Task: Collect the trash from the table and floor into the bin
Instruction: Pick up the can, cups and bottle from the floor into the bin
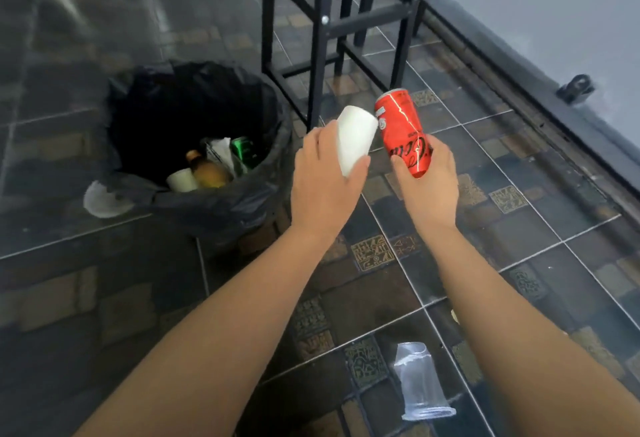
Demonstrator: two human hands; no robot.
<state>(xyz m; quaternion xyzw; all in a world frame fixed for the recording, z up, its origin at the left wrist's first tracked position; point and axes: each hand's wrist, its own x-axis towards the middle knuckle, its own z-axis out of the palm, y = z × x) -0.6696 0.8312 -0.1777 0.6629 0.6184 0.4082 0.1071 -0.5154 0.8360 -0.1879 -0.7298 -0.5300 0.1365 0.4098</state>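
My left hand point(323, 187) grips a white paper cup point(355, 137), held just right of the bin. My right hand point(427, 187) is closed around a red soda can point(403, 130) beside the cup. The bin point(194, 146), lined with a black bag, stands on the floor to the left; inside lie a brown bottle point(207, 170), a white cup point(181, 180), a green can point(244, 149) and crumpled paper. A clear plastic cup point(420, 381) lies on the tiles between my forearms. A white scrap point(102, 199) lies on the floor at the bin's left side.
A black metal table frame point(323, 21) stands behind the bin and my hands. A grey wall with a dark skirting point(519, 83) runs along the right. A small dark object point(576, 88) sits by the wall. The floor is dark patterned tile.
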